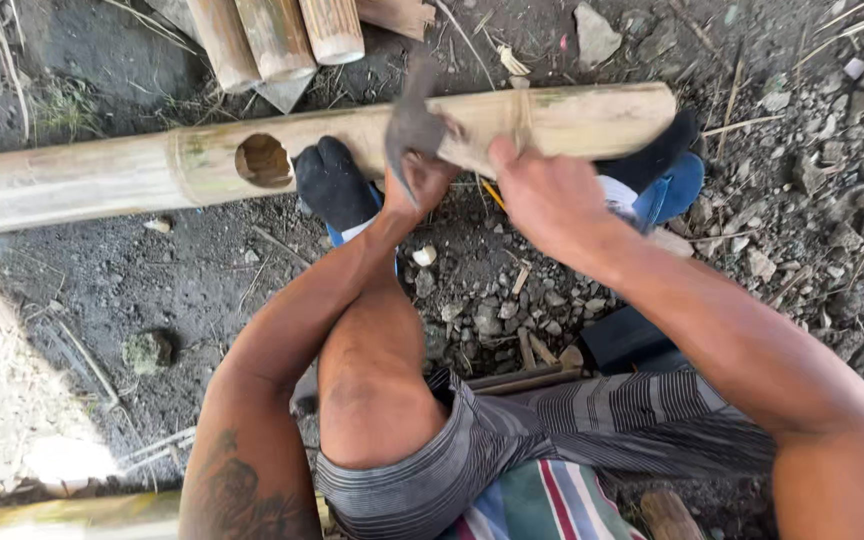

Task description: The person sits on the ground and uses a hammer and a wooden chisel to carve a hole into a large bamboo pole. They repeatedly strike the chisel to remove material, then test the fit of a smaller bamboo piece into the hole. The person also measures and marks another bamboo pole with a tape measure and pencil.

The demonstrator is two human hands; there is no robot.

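A long bamboo pole (352, 145) lies across bare ground, running from nine o'clock to about two o'clock, a round hole (263, 160) cut through its wall beside a node. Stiff, hollow and smooth-skinned, it looks light for its length but liable to roll, best gripped around the barrel near a node. The left hand (420, 180) is closed around a dark grey blade (410, 125) set against the pole; the right hand (547, 195) wraps the shaft just to its right. A foot in a black sock (332, 185) braces underneath. More cut bamboo (277, 35) lies at twelve o'clock; stones and gravel (832, 150) litter three o'clock.
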